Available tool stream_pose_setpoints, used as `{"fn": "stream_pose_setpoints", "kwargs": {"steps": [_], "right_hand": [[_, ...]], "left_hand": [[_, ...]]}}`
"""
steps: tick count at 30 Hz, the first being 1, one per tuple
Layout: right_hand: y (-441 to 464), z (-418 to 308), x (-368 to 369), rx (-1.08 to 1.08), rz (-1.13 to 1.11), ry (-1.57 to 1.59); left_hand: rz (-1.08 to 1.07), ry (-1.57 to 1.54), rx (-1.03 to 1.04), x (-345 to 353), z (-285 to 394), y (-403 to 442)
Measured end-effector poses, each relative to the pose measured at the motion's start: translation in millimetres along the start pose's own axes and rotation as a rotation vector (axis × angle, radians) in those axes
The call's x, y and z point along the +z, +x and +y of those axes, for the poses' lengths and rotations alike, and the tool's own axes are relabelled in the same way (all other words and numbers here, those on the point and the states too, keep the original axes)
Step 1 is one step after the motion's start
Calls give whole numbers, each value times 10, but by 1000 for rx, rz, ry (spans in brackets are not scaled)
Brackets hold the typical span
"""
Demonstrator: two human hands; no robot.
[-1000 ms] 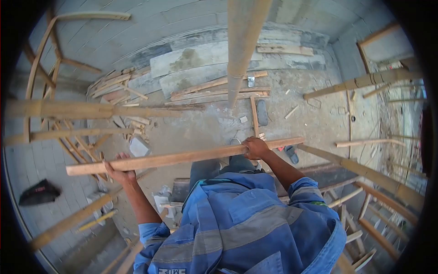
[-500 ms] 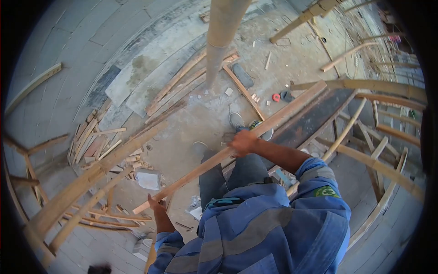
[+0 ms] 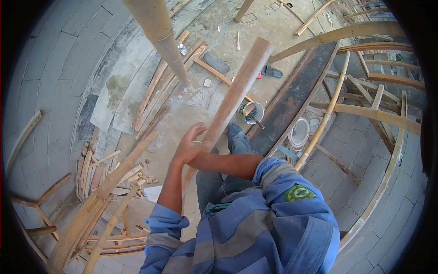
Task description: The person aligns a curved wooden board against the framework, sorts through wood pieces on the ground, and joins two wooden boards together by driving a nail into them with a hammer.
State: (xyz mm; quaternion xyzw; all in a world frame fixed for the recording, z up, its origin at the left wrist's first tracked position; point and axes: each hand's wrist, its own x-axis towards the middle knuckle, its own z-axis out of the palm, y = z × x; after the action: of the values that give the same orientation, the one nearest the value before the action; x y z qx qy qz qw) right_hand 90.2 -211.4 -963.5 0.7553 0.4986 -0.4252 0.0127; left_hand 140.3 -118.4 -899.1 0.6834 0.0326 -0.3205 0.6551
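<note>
A long wooden board [image 3: 239, 86] slants up in front of my body, its far end raised and its lower part passing behind my forearms. My left hand [image 3: 189, 142] is beside the board with its fingers spread and not wrapped round it. Crossing under my left wrist, my right hand [image 3: 200, 159] is at the board's lower part and seems to grip it, though its fingers are mostly hidden. Just right of the board stands a small bucket [image 3: 252, 113] with tools in it.
A bamboo post [image 3: 162, 45] rises at upper left. Bamboo and timber framing [image 3: 337, 96] lines the right, beside a long dark panel [image 3: 292, 98]. Planks [image 3: 159, 86], wood offcuts [image 3: 93, 169] and a dark slipper [image 3: 271, 71] lie on the floor. A white bucket [image 3: 299, 132] is at right.
The board has swung from a low diagonal to a steeper angle, its far end raised. My left hand has left its lower end and opened; my right hand has moved down and left across my body.
</note>
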Motion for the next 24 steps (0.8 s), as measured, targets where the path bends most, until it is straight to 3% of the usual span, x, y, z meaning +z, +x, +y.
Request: {"fn": "stream_pose_setpoints", "kwargs": {"steps": [2, 5, 6, 12, 13, 15, 17, 18, 19, 22, 24], "right_hand": [[429, -57, 629, 16, 110, 208], [1502, -151, 2235, -63, 473, 861], [1269, -98, 1995, -96, 451, 776], [-857, 406, 309, -356, 285, 455], [-1123, 546, 225, -380, 266, 398], [-1360, 906, 501, -426, 431, 582], [-1408, 1466, 1021, -181, 549, 804], [-1442, 1875, 1211, 7, 453, 847], [-1416, 2278, 1523, 183, 678, 826], [-1277, 3565, 1934, 855, 606, 913], [-812, 4298, 2397, 1008, 682, 854]], "left_hand": [[-22, -81, -17, 319, 164, 249], [-48, -52, -131, 601, 114, 597], [-55, -20, -183, 698, 48, 661], [84, 450, -41, 1037, -146, 894], [94, 491, -44, 1042, -192, 910], [127, 572, -44, 973, -318, 1039], [164, 604, -43, 847, -413, 1156], [189, 614, -47, 798, -460, 1220], [199, 623, -80, 743, -486, 1288], [235, 659, -142, 535, -693, 1487], [246, 674, -200, 408, -873, 1618]]}}
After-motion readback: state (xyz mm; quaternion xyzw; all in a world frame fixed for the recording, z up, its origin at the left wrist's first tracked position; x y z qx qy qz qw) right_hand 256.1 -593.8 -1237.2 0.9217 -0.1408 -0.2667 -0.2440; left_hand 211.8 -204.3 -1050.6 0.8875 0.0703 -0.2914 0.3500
